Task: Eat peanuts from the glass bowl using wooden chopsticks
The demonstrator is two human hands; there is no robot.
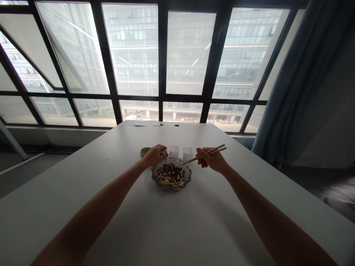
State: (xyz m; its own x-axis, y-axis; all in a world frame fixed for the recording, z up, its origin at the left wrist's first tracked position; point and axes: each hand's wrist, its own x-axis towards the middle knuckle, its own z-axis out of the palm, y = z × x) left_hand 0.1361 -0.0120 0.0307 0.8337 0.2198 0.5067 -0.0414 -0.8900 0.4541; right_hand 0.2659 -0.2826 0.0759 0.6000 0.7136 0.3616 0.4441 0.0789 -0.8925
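A clear glass bowl (pixel 171 187) with a scalloped rim holds mixed nuts (pixel 172 175). My right hand (pixel 210 159), to the right of the bowl, grips a pair of wooden chopsticks (pixel 191 160) whose tips reach into the nuts. Behind the bowl's left side, my left hand (pixel 155 154) is wrapped round a small cup (pixel 163 152) with a dark mark on it; the fingers cover most of it. Another small container (pixel 144 151), yellowish-green, stands just left of that hand. Two whitish translucent cups (pixel 173 151) stand behind the bowl, between my hands.
The white table (pixel 133 221) stretches forward to the windows. White paper (pixel 144 123) lies near its far edge, by two dark round spots. A blue curtain (pixel 280 111) hangs at the right, past the table's edge.
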